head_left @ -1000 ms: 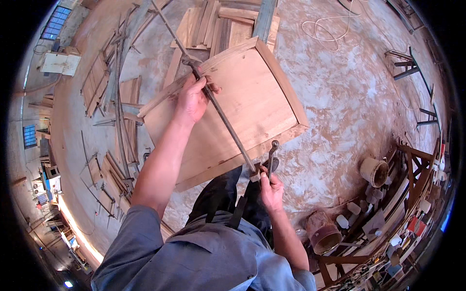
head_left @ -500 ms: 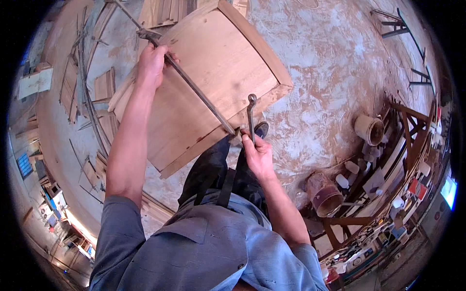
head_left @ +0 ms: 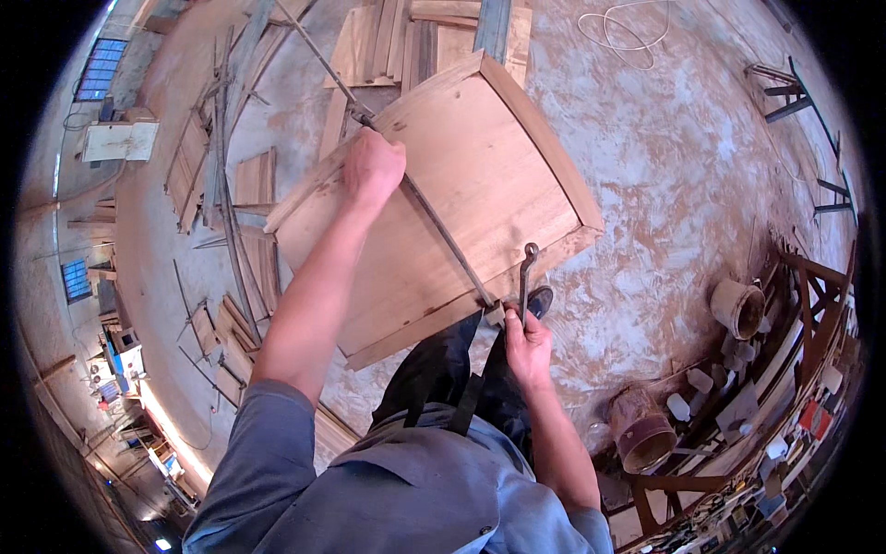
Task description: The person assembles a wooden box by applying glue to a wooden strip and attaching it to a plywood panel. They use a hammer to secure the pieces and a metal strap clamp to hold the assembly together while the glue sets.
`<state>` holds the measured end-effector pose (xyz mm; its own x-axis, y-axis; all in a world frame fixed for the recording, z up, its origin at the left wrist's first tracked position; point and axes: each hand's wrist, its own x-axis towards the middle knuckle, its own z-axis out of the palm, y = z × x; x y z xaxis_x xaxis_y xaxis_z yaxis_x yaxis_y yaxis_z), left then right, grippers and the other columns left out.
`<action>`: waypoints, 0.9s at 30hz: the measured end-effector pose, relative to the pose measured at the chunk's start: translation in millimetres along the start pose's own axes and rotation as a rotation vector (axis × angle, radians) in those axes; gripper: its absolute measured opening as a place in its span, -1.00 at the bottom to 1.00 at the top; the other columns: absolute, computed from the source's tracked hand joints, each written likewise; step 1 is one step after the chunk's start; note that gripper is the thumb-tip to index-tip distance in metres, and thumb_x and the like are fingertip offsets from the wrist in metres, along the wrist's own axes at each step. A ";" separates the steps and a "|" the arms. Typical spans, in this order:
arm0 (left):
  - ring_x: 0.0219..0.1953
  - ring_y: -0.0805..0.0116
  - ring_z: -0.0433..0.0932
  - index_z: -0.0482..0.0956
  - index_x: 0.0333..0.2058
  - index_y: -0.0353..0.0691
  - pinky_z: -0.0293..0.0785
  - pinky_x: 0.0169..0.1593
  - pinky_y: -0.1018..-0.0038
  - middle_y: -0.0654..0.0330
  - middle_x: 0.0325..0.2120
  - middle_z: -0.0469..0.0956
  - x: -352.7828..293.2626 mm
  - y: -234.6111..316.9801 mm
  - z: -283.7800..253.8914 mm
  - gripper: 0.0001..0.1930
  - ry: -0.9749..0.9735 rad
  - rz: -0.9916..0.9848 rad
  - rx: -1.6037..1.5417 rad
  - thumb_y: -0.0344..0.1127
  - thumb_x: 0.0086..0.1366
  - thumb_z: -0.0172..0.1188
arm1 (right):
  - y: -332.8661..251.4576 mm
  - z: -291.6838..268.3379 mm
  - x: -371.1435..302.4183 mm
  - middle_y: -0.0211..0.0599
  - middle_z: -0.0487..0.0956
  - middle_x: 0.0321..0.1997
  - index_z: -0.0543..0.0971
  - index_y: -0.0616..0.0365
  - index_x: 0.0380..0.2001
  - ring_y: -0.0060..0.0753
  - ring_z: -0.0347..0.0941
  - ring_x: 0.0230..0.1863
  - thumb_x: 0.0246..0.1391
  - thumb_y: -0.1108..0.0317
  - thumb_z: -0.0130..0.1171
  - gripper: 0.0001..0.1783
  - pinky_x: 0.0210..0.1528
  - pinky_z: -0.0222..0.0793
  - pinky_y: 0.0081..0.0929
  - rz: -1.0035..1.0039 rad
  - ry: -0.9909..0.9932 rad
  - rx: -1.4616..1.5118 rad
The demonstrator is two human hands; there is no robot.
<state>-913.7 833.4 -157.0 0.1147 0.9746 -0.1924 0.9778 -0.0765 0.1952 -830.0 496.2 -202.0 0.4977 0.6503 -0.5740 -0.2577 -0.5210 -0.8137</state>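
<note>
A long metal bar clamp (head_left: 441, 226) lies across a framed wooden panel (head_left: 489, 175), slanting from the far left to the near edge. My left hand (head_left: 376, 168) is closed around its bar at the panel's far edge, just below a metal jaw (head_left: 362, 117). At the near edge, my right hand (head_left: 529, 355) grips a dark ring wrench (head_left: 525, 277), which points away from me with its ring end up. Right beside the fingertips, a small wood block (head_left: 496, 315) sits at the clamp's near end; whether they also pinch it, I cannot tell.
Wooden boards (head_left: 397, 42) lie beyond the panel, with long strips (head_left: 224, 175) on the floor at left. A bucket (head_left: 736, 308) and another container (head_left: 643, 441) stand at right, beside a cluttered bench (head_left: 738, 489). A pale cord (head_left: 637, 42) curls on the far floor.
The whole view has shifted, so panel, clamp and floor appear farther right and lower. My left hand has turned over the bar, knuckles up. My right hand still holds the wrench.
</note>
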 end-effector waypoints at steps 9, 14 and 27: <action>-0.17 -0.21 0.55 0.29 0.01 -0.49 0.45 -0.05 0.06 -0.30 -0.29 0.56 -49.9 1.9 16.5 -0.52 0.002 0.025 -0.156 -0.21 0.23 -0.01 | 6.9 2.1 -0.8 -0.30 0.60 -0.49 0.61 0.27 -0.24 -0.62 0.45 -0.42 0.20 0.28 0.12 -0.75 -0.31 0.40 -0.56 -0.007 0.035 -0.022; -0.19 -0.19 0.57 0.24 0.05 -0.51 0.46 -0.07 0.05 -0.28 -0.30 0.57 -52.4 3.8 24.2 -0.50 0.018 0.006 -0.109 -0.21 0.25 -0.06 | -0.3 2.7 -2.6 -0.25 0.60 -0.50 0.61 0.28 -0.23 -0.59 0.47 -0.44 0.19 0.30 0.12 -0.75 -0.33 0.41 -0.54 -0.101 0.059 -0.154; -0.07 -0.18 0.52 0.36 -0.02 -0.39 0.42 0.01 0.06 -0.25 -0.15 0.53 -53.4 13.2 26.4 -0.53 0.017 -0.078 -0.026 -0.15 0.19 -0.01 | -15.3 -0.1 -2.6 0.05 0.53 -0.53 0.60 0.23 -0.27 -0.29 0.45 -0.56 0.17 0.26 0.13 -0.76 -0.40 0.38 -0.40 -0.074 0.054 -0.141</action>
<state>-902.3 774.7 -169.5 0.0351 0.9809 -0.1913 0.9787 0.0050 0.2053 -827.3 502.3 -188.1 0.5555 0.6611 -0.5043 -0.1015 -0.5480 -0.8303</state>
